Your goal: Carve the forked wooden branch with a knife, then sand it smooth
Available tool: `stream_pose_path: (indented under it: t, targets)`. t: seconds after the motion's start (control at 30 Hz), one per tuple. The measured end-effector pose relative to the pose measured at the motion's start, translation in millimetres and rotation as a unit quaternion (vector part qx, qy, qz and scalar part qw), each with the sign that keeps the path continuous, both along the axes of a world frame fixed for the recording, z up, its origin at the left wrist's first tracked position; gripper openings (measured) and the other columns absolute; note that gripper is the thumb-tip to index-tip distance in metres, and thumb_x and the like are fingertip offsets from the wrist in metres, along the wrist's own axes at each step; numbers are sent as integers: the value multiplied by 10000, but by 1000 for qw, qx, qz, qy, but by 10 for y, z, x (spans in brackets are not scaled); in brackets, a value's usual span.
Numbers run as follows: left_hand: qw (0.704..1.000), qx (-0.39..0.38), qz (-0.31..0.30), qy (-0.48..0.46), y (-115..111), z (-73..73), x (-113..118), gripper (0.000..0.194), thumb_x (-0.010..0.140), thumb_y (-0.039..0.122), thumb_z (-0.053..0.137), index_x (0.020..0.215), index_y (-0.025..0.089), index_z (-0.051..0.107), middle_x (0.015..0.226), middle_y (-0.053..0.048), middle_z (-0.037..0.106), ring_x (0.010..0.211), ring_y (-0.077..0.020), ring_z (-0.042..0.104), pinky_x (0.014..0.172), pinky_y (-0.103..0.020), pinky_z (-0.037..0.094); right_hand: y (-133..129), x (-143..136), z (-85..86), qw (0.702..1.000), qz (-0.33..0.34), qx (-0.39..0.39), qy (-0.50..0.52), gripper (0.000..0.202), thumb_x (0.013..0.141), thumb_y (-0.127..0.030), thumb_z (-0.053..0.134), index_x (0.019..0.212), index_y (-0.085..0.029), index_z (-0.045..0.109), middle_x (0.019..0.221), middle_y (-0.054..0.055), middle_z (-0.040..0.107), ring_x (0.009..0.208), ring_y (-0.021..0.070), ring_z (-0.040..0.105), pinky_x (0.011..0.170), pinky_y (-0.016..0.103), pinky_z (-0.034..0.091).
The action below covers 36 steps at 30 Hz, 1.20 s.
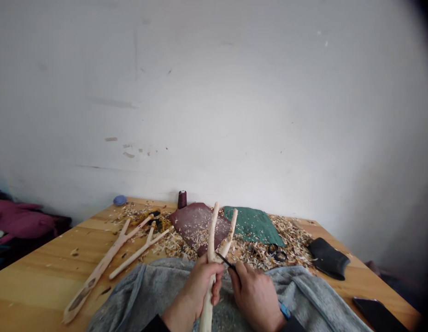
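The forked stick (211, 240) stands upright over the grey cloth (165, 276), left hand (204, 282) gripping below the fork, right hand (254, 288) clutching a knife (225, 261), blade at the crotch, shavings (286, 235) strewn across the tabletop (37, 281) beyond!

2 black sleeves (155, 324) — 1 blue band (284, 310), right wrist (276, 320).

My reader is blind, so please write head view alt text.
A left hand grips a pale, peeled forked branch while the right hand holds a slim dark knife at its fork; wood shavings litter a tan wooden table around a maroon sheet and a green sheet.
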<state>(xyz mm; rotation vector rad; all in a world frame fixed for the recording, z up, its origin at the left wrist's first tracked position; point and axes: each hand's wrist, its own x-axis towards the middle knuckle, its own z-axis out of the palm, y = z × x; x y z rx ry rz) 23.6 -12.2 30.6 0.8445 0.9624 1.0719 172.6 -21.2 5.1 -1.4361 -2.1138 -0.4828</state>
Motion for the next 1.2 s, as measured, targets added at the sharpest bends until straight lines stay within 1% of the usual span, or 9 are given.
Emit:
stream_pose_path:
  t: [0.2, 0.27, 0.43, 0.53, 0.67, 0.8, 0.9, 1.1, 1.2]
  targets:
    - [1000, 7, -14, -3, -50, -35, 44, 249, 577, 332, 656, 759, 218, 530, 313, 114, 408, 201, -76, 264, 246, -187, 223, 93, 168, 37, 997, -72, -6, 6, 245, 981, -294, 419, 776, -224, 532, 664, -11, 677, 500, 137, 625, 475, 271, 214]
    - [1000, 8, -12, -3, -44, -49, 41, 275, 579, 343, 665, 784, 215, 533, 322, 115, 420, 202, -73, 270, 251, -183, 222, 82, 148, 27, 998, -67, -3, -1, 242, 980, -289, 421, 775, -222, 532, 658, -10, 674, 497, 137, 625, 477, 269, 221]
    - [1000, 8, 4, 3, 14, -67, -11, 269, 579, 386, 659, 651, 232, 451, 320, 110, 400, 202, -57, 244, 253, -189, 222, -1, -2, 12, 1000, -12, -9, -8, 240, 970, -280, 435, 760, -224, 538, 658, -10, 658, 539, 138, 632, 497, 266, 244]
    - [1000, 5, -2, 7, 1, -59, -1, 240, 583, 347, 647, 722, 224, 495, 328, 116, 410, 207, -64, 253, 256, -190, 230, 47, 74, 23, 999, -35, -21, 6, 254, 981, -293, 422, 770, -223, 544, 662, -13, 663, 531, 135, 629, 489, 268, 231]
    - [1000, 1, -11, 10, -29, -44, 26, 306, 567, 306, 616, 848, 209, 540, 310, 118, 417, 204, -83, 270, 250, -186, 226, 122, 190, 18, 996, -80, -31, 9, 234, 984, -293, 430, 800, -219, 554, 671, -10, 673, 522, 130, 625, 482, 262, 217]
    - [1000, 3, 6, 13, -4, -42, -4, 241, 557, 342, 630, 721, 225, 499, 309, 113, 400, 207, -71, 267, 249, -183, 227, 51, 68, -1, 999, -35, -32, -6, 231, 982, -285, 432, 799, -220, 557, 677, -4, 671, 540, 142, 635, 489, 267, 236]
    - [1000, 6, 16, 15, 9, -49, -18, 244, 558, 357, 640, 647, 234, 450, 330, 113, 399, 216, -55, 254, 244, -182, 227, 17, 14, 3, 999, -11, -34, -2, 233, 979, -281, 434, 786, -225, 552, 678, -7, 666, 556, 145, 641, 495, 264, 249]
    - [1000, 1, -4, 17, -13, -73, 33, 272, 584, 344, 661, 789, 219, 533, 317, 126, 407, 193, -84, 261, 245, -202, 224, 120, 189, 26, 995, -92, -31, 0, 223, 975, -295, 446, 792, -226, 554, 657, -11, 679, 511, 141, 634, 472, 273, 211]
    - [1000, 0, 7, 15, 5, -73, 16, 280, 583, 350, 663, 789, 221, 524, 337, 126, 416, 204, -79, 265, 246, -198, 219, 80, 120, 12, 998, -60, -28, -9, 234, 979, -292, 432, 791, -226, 554, 659, -9, 677, 533, 141, 643, 475, 276, 225]
